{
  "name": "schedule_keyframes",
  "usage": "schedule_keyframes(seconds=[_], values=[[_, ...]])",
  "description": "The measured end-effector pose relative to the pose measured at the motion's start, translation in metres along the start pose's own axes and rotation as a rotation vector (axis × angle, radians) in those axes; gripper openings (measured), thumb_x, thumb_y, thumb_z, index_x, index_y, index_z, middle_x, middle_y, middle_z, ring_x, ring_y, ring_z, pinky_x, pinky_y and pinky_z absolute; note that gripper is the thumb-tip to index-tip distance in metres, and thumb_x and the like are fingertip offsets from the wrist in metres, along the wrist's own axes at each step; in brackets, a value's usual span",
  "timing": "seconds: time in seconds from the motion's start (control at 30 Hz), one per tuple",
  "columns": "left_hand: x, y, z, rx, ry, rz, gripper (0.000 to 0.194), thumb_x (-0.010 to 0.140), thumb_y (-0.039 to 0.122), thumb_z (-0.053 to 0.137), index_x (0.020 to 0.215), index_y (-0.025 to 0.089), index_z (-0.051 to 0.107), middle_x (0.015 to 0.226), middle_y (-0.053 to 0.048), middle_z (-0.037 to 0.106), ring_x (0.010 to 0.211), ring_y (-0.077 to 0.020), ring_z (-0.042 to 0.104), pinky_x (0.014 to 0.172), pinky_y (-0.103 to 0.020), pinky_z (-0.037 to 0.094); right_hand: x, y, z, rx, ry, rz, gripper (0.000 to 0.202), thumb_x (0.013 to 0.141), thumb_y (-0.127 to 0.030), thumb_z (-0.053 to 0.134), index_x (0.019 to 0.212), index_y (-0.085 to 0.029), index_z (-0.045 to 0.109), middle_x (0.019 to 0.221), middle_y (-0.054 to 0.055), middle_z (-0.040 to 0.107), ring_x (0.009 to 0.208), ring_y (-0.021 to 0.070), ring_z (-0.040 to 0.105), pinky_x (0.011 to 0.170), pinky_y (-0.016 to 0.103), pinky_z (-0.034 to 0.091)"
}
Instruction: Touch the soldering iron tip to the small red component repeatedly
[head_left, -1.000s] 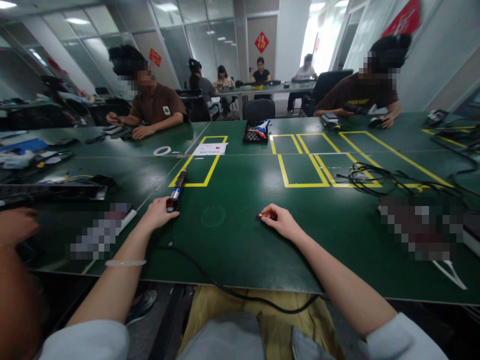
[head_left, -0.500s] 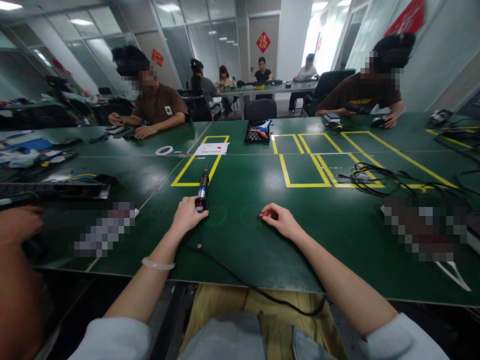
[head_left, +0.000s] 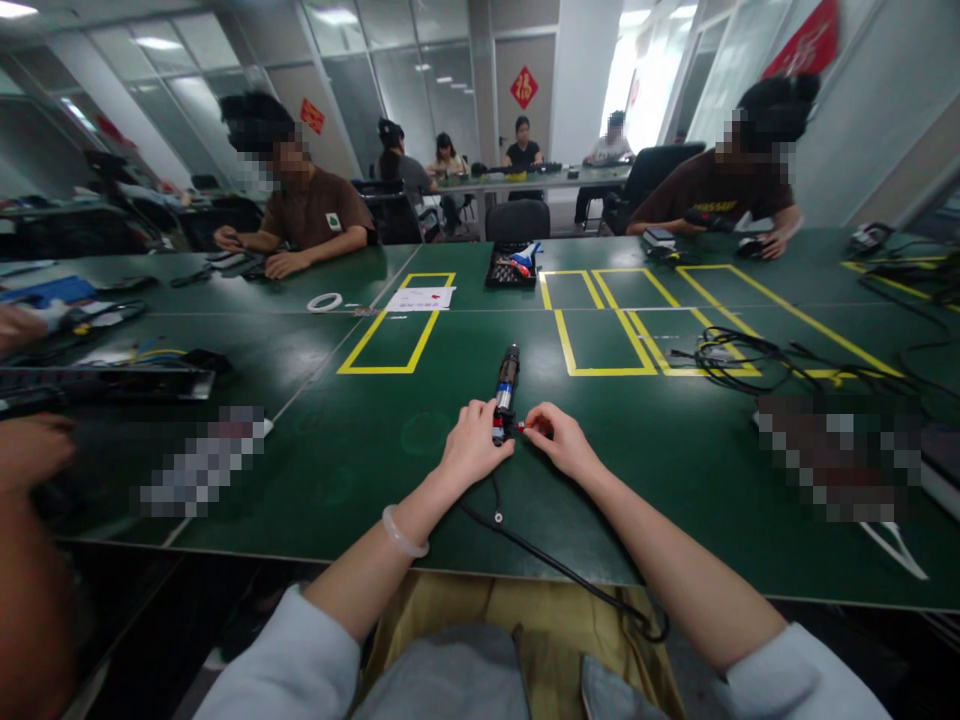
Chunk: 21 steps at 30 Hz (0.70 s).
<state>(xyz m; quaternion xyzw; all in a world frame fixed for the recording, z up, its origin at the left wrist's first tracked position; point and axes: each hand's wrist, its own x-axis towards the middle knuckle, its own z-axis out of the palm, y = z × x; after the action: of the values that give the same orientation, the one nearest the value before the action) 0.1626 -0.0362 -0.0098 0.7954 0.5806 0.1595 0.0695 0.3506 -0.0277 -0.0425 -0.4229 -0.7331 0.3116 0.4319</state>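
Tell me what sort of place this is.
Probably a shared workroom or office used for bench work: there's a long green table with yellow tape outlines, tangled black cables, and people seated across it.

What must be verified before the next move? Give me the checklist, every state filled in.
1. Left hand gripping the dark cylindrical tool with a silver-and-blue band: ok.
2. Right hand pinching the small red piece at its fingertips: ok.
3. Red piece joined to the tool: cannot tell; they are very close, and any contact is too small to make out.
4. Thick black cable wholly on the green tabletop: not ok; it hangs over the near edge.
5. Tangled thin black cables clear of both hands: ok, off to the right.
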Motion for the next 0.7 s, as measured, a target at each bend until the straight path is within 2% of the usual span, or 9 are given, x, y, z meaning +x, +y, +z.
schedule_keyframes(seconds=[0.13, 0.33, 0.7], values=[[-0.001, 0.009, 0.006, -0.001, 0.008, 0.018, 0.064, 0.076, 0.043, 0.058, 0.133, 0.022, 0.037, 0.115, -0.010, 0.048, 0.105, -0.0254, 0.047, 0.078, -0.033, 0.045, 0.000, 0.002, 0.001, -0.052, -0.033, -0.026, 0.002, 0.082, -0.021, 0.057, 0.084, -0.020, 0.056, 0.082, 0.001, 0.055, 0.069, 0.0135, 0.051, 0.066, 0.026, 0.042], [-0.003, 0.011, 0.003, -0.016, 0.002, 0.029, 0.065, 0.076, 0.043, 0.058, 0.133, 0.022, 0.036, 0.115, -0.010, 0.048, 0.105, -0.0254, 0.047, 0.079, -0.033, 0.044, 0.001, 0.000, 0.000, -0.063, -0.062, -0.025, 0.004, 0.083, -0.020, 0.059, 0.085, -0.019, 0.061, 0.084, 0.001, 0.053, 0.069, 0.0128, 0.052, 0.068, 0.026, 0.042], [0.007, 0.023, 0.005, 0.109, 0.067, 0.024, 0.056, 0.080, 0.047, 0.055, 0.127, 0.021, 0.043, 0.106, -0.012, 0.051, 0.099, -0.0278, 0.049, 0.079, -0.036, 0.040, -0.001, -0.010, -0.004, -0.099, -0.038, -0.016, 0.015, 0.088, -0.029, 0.055, 0.086, -0.019, 0.066, 0.081, 0.003, 0.059, 0.069, 0.0143, 0.054, 0.065, 0.027, 0.042]])
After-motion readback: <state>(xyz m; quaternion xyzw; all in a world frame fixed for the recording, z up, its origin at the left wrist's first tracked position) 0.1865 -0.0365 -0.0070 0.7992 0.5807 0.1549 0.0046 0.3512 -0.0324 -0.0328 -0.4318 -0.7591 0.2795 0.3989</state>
